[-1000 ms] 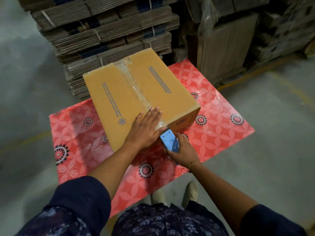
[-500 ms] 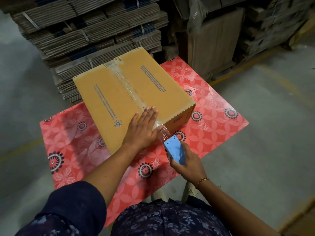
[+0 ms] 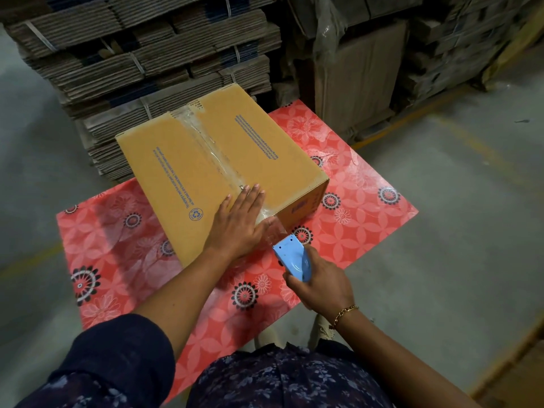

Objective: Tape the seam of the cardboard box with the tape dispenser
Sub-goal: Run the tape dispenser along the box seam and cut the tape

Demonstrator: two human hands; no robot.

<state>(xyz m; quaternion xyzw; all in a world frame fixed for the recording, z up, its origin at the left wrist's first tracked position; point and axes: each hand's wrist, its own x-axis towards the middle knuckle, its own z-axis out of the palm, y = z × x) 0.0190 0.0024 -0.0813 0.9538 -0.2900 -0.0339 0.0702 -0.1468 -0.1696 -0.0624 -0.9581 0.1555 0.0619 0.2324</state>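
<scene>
A closed brown cardboard box (image 3: 182, 169) lies on a red flowered table (image 3: 353, 201). Clear tape (image 3: 212, 145) runs along its middle seam from the far edge to the near corner. My left hand (image 3: 238, 225) lies flat, fingers together, on the tape at the box's near end. My right hand (image 3: 321, 284) grips a light blue tape dispenser (image 3: 294, 256) just off the box's near corner, its toothed edge pointing at the box. A short stretch of clear tape (image 3: 273, 231) spans from the box edge to the dispenser.
Bundled stacks of flattened cardboard (image 3: 141, 60) stand right behind the table. More cartons (image 3: 359, 81), some wrapped in plastic, fill the back right. Grey concrete floor (image 3: 459, 201) with yellow lines lies to the right. My shoes (image 3: 321, 328) show under the table's near edge.
My right hand has drawn the dispenser back from the box's near corner toward me, stretching tape out. My left hand has stayed pressed on the seam's near end.
</scene>
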